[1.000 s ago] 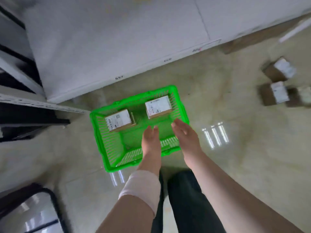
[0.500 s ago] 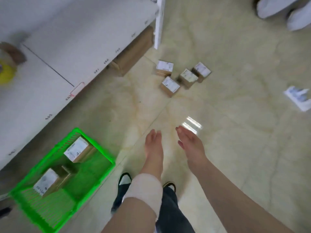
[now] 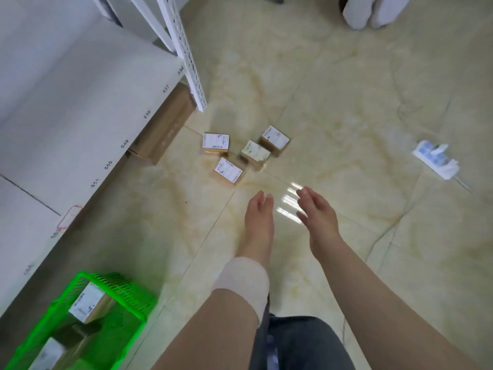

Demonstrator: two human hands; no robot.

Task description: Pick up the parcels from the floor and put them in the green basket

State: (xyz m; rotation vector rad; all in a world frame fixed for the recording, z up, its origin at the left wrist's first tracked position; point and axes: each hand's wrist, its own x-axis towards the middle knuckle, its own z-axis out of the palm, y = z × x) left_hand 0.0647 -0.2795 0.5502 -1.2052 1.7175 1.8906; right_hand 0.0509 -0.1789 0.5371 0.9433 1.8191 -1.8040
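Several small brown parcels with white labels lie in a cluster on the tiled floor: one at the left, one nearest me, one in the middle and one at the right. My left hand and my right hand reach out over the floor just short of them, fingers straight, both holding nothing. The green basket stands at the bottom left with two labelled parcels inside, one near its far end and another closer to me.
A white shelf unit with numbered labels runs along the left, with a flat cardboard box under it. A white perforated upright rises beside it. A white packet lies on the floor at right. Someone's white shoes stand at top right.
My view has swung from the basket to the parcels on the floor and come closer to them. Both empty hands have moved with it toward the cluster.
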